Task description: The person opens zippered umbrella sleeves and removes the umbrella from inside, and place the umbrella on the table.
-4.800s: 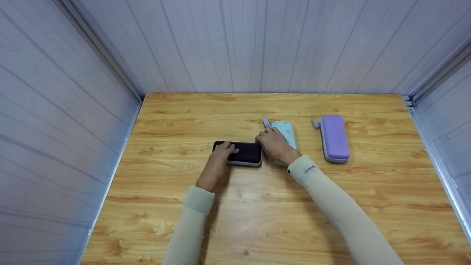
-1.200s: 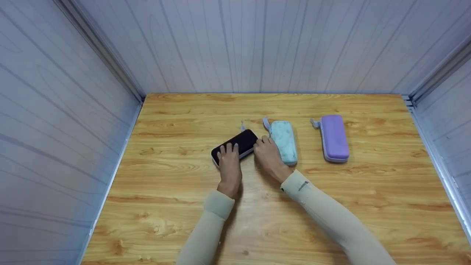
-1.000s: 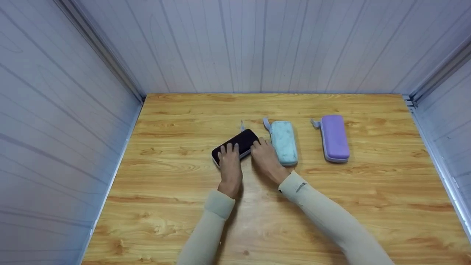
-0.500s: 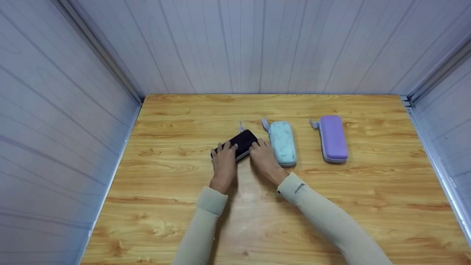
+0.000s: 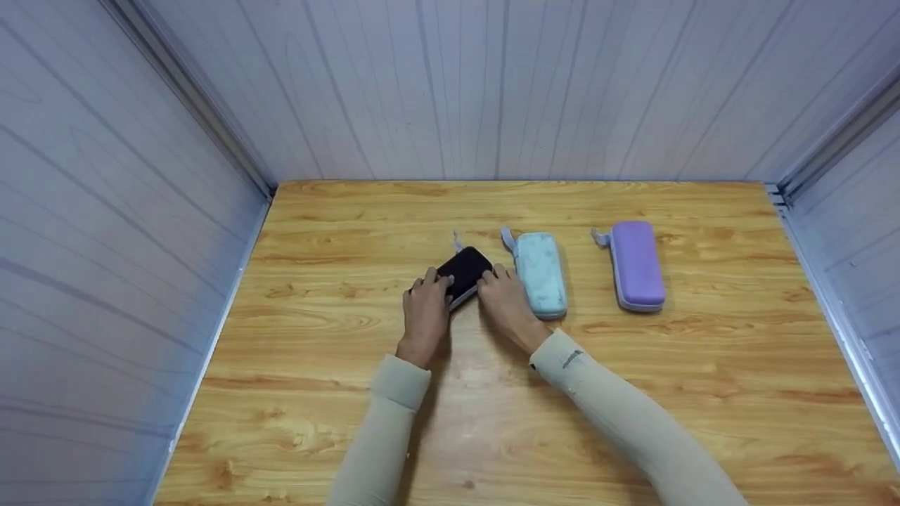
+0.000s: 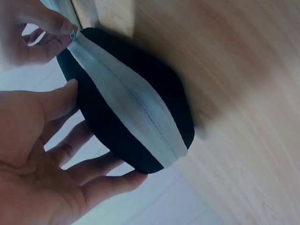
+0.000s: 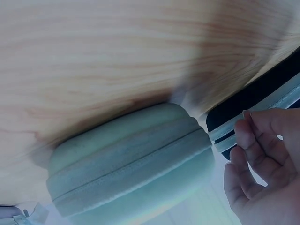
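A black zip case (image 5: 465, 268) with a grey zipper band lies slanted on the wooden table. My left hand (image 5: 425, 309) grips its left end, fingers over the lid; the left wrist view shows the thumb and fingers along the case's edge. At the right end, my right hand (image 5: 505, 299) pinches a small zipper pull (image 6: 73, 35) between thumb and index finger. In the right wrist view, a short dark gap shows in the zipper band beside those fingertips. A grey strap (image 5: 458, 241) sticks out behind the case. The left hand covers much of its left part in the head view.
Just right of my right hand lies a mint-green zip case (image 5: 541, 274) with a grey strap. Farther right is a purple zip case (image 5: 638, 263). Pale panel walls (image 5: 450, 91) enclose the wooden table (image 5: 464, 436) at the back and sides.
Since the earliest frame, the black case has turned from level to slanted, its right end farther away. My left hand has lately shifted left to the case's end. The right hand stays at the right end.
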`<state>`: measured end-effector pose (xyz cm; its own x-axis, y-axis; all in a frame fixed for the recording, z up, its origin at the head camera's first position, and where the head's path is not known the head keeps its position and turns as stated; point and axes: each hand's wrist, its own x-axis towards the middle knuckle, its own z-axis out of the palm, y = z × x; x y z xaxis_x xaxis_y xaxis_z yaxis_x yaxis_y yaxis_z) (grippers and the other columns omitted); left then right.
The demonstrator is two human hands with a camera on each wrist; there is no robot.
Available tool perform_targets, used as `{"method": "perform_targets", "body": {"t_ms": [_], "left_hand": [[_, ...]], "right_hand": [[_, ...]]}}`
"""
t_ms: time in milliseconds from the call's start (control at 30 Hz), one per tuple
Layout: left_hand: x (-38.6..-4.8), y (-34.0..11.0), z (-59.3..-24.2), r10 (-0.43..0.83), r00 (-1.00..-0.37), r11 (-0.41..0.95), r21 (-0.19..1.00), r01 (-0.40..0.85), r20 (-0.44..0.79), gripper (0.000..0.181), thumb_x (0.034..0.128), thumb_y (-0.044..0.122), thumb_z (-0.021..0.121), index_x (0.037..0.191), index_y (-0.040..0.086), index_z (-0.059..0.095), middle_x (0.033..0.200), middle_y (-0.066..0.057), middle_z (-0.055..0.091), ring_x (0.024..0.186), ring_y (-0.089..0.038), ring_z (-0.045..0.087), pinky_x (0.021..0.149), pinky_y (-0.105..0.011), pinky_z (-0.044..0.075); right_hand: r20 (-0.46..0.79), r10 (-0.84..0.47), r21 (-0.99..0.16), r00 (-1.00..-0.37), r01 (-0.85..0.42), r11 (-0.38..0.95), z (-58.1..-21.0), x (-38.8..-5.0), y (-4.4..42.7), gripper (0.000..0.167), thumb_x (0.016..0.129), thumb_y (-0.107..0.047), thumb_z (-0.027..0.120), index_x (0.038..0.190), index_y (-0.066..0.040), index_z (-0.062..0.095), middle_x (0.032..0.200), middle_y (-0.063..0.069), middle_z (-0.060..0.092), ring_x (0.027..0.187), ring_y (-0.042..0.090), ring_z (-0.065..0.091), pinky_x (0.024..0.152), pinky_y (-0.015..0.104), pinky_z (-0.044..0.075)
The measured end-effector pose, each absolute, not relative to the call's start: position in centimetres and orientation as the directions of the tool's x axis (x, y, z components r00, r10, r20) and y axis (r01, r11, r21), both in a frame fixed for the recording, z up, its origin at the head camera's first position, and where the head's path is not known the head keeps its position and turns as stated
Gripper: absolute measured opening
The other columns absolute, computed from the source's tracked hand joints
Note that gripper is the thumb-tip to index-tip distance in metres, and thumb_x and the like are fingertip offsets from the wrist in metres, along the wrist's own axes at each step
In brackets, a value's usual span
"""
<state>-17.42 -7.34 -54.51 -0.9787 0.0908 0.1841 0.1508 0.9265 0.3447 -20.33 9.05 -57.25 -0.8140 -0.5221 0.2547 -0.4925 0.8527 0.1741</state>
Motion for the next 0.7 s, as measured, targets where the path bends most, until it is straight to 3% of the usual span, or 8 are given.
{"method": "perform_targets", "body": {"t_ms": [467, 700], "left_hand": [[-17.0, -6.5, -54.8, 0.054, -0.973, 0.965, 0.239, 0.109, 0.224, 0.032, 0.1002, 0.016, 0.073, 0.132, 0.014, 0.075, 0.126, -0.013, 0.066, 0.104, -0.037, 0.070, 0.082, -0.051, 0.060], [-16.7, -6.0, -55.1, 0.025, -0.977, 0.971, 0.229, 0.075, 0.213, 0.034, 0.1054, 0.007, 0.062, 0.136, 0.015, 0.074, 0.133, -0.014, 0.065, 0.110, -0.038, 0.069, 0.086, -0.054, 0.060]], "right_hand": [[0.358, -0.527, 0.215, -0.771, -0.481, 0.850, -57.7, -20.4, 8.9, 0.012, 0.099, -0.005, 0.070, 0.092, -0.010, 0.079, 0.094, 0.005, 0.069, 0.091, 0.025, 0.058, 0.079, 0.035, 0.050], [0.417, -0.525, 0.207, -0.742, -0.485, 0.850, -58.0, -20.3, 8.7, 0.013, 0.096, -0.003, 0.073, 0.087, -0.010, 0.078, 0.090, 0.005, 0.069, 0.088, 0.024, 0.059, 0.075, 0.035, 0.049]]}}
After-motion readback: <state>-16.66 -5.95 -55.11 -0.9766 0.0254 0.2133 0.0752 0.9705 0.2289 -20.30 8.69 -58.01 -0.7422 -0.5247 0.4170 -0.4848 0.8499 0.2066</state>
